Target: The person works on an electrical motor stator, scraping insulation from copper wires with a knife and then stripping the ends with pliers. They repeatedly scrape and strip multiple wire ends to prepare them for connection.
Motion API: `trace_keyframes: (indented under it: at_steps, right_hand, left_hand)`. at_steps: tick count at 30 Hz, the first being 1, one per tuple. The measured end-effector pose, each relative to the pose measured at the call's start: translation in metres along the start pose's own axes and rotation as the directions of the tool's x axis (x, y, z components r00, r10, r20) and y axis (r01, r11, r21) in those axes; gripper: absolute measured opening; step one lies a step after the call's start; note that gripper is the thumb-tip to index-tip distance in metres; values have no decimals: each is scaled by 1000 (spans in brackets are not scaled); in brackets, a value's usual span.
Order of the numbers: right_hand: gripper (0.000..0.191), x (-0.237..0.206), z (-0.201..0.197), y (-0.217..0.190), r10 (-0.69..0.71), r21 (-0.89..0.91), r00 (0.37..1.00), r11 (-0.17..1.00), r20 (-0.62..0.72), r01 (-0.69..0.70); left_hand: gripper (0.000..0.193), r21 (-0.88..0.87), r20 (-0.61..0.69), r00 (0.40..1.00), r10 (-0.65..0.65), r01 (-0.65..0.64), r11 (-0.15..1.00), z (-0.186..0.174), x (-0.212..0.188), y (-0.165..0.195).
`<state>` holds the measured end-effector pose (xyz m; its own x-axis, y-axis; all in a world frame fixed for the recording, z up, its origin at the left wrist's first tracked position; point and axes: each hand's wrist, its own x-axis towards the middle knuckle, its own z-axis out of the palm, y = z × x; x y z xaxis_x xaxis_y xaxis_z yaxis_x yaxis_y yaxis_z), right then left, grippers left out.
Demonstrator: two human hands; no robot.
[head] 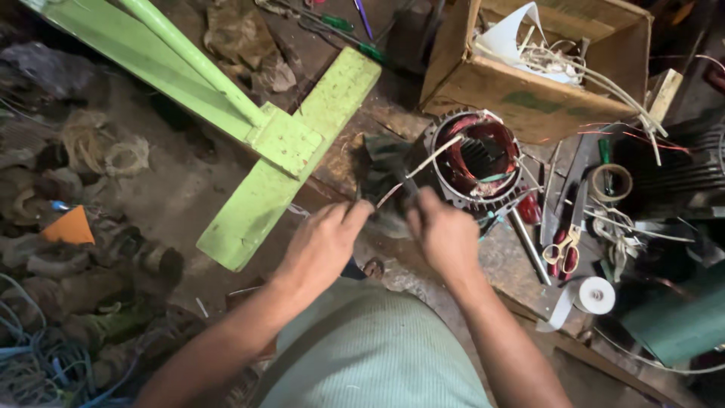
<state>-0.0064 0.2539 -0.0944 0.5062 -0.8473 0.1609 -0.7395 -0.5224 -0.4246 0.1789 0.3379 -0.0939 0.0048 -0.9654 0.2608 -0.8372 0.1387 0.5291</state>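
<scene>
Low in the frame, just above our pale green shirt (pixel 370 347), our left hand (pixel 321 245) is pinched shut on the near end of a thin wire lead (pixel 423 168), and our right hand (pixel 445 234) is closed around the same lead a little further along. The lead runs up and right to the motor stator (pixel 477 160) at centre frame, its copper windings showing inside the ribbed ring. To do this well, we judge we should keep the lead taut between both hands and pull in line with it, so the winding is not kinked. Right of the stator lie red-handled scissors (pixel 563 253) and a white tape roll (pixel 595 295). Beyond, upper right, sits a cardboard box (pixel 529 98); upper left, a green metal frame (pixel 279 143).
</scene>
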Motion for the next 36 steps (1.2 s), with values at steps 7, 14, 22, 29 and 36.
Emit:
trace_keyframes:
  at_steps: [7, 14, 22, 29, 36]
  right_hand:
    - [18, -12, -12, 9, -90, 51, 995, 995, 36, 88]
    - [61, -13, -47, -4, -187, -32, 971, 982, -146, 185]
    - [74, -7, -29, -10, -148, -147, 988, 977, 41, 152]
    - [73, -8, -32, 0, -153, -44, 987, 987, 37, 155]
    - [66, -3, -33, 5, -120, -185, 992, 975, 29, 124]
  left_hand:
    - [11, -411, -11, 994, -112, 98, 906, 27, 19, 0]
    - [23, -734, 263, 887, -380, 440, 517, -1, 18, 5]
    - [36, -99, -17, 998, -67, 65, 993, -18, 13, -2]
    - [35, -88, 63, 994, -92, 97, 991, -17, 12, -2]
    - [37, -56, 74, 997, -33, 37, 998, -14, 10, 3]
